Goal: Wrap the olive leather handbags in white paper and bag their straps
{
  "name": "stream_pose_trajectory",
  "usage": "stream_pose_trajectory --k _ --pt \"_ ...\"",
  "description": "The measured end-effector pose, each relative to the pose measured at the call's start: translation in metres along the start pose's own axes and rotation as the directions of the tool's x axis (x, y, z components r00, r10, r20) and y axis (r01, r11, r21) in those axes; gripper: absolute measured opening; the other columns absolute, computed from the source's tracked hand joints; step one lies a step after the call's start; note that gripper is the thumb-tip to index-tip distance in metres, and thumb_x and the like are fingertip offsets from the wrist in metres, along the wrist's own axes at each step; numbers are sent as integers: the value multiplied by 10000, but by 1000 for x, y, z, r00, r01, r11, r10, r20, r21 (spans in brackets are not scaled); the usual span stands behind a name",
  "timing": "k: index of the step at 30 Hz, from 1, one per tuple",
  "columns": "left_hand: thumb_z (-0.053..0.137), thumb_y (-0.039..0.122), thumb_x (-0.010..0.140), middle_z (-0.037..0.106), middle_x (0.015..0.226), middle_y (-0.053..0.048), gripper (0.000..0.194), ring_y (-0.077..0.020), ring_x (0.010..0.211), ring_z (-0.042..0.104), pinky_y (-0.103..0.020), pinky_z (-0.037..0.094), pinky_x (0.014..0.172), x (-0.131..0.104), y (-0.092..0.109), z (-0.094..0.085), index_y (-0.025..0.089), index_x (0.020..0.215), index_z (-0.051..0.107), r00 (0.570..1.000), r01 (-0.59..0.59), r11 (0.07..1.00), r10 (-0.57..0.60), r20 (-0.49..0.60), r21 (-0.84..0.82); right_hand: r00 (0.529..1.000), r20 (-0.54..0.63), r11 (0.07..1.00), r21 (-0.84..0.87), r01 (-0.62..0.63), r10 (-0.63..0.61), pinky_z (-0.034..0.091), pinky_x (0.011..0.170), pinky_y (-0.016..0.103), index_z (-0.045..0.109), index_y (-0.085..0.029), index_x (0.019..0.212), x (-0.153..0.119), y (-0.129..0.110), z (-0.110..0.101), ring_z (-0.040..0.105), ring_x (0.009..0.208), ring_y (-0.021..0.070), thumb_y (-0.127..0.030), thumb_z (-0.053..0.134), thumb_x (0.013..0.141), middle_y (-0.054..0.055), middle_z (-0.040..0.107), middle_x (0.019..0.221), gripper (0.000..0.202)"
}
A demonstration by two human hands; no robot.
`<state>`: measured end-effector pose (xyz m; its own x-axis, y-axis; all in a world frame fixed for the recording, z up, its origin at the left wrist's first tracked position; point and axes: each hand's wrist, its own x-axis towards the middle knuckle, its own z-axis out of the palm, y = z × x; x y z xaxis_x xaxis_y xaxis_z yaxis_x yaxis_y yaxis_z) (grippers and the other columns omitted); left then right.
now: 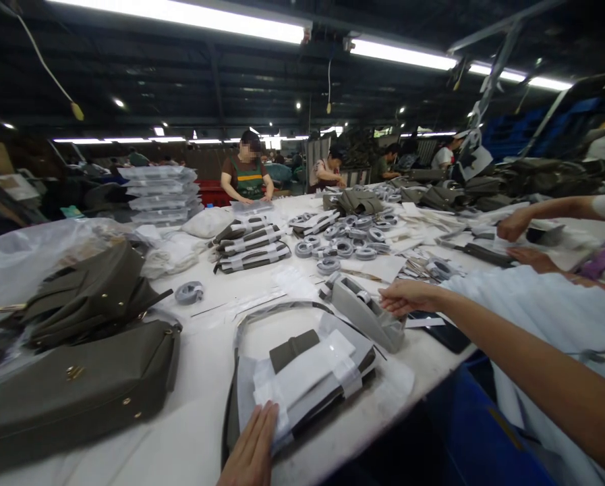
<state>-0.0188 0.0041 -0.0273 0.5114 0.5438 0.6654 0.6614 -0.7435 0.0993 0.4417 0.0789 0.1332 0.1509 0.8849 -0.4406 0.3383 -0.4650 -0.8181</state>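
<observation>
In the head view a dark olive handbag [309,418] lies before me, partly wrapped in white paper and clear film, its strap [237,344] looped out behind it. A band of tape [350,374] crosses its right part. On top rest a white paper strip [302,371] and a small olive piece [292,349]. My left hand [254,442] lies with extended fingers on the wrapping's near left edge. Just behind the bag stands a grey tape dispenser [353,310]. My right hand [411,297] is at its right side, fingertips pinched together; what they hold is too small to make out.
Unwrapped olive bags [79,391] lie at left, near a grey wrapped coil [188,292]. Farther back are stacked wrapped bags [254,246] and several coils [342,246]. A co-worker's hands [517,226] work at right. A blue bin [484,432] stands below the table edge.
</observation>
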Motion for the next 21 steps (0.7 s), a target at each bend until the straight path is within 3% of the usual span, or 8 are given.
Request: stream_pose_trajectory --k 4,9,15,21 --pt "299 -81 878 670 1295 -35 788 -162 1236 599 -259 475 1067 0 2 -1 263 1570 147 1000 16 1000 -15 6 -12 1000 -28 998 66 5 -3 575 640 180 724 -142 845 -39 7 -16 675 671 111 -520 706 833 114 749 890 379" --pt "351 -54 875 654 1317 -52 776 -181 1228 607 -260 486 1056 2 -5 -6 220 1573 151 996 -62 998 64 61 -23 996 -85 999 4 -41 41 555 642 192 741 -176 843 -77 38 -22 681 758 149 -566 763 746 99 747 927 402" --pt "377 -37 863 643 1334 -30 771 -166 1222 610 -231 471 1057 1 -11 -6 239 1563 208 997 -71 996 74 39 -54 986 -165 998 -42 -40 32 542 654 234 713 -166 829 -61 87 2 681 720 155 -625 785 636 114 754 910 503" --pt "361 -49 848 624 1358 -26 795 -158 1234 600 -247 467 1060 -3 -9 -5 224 1571 174 996 -58 998 59 65 -16 977 -212 997 -79 5 -21 544 695 281 696 -178 813 -36 100 9 688 713 179 -702 746 580 117 758 883 576"
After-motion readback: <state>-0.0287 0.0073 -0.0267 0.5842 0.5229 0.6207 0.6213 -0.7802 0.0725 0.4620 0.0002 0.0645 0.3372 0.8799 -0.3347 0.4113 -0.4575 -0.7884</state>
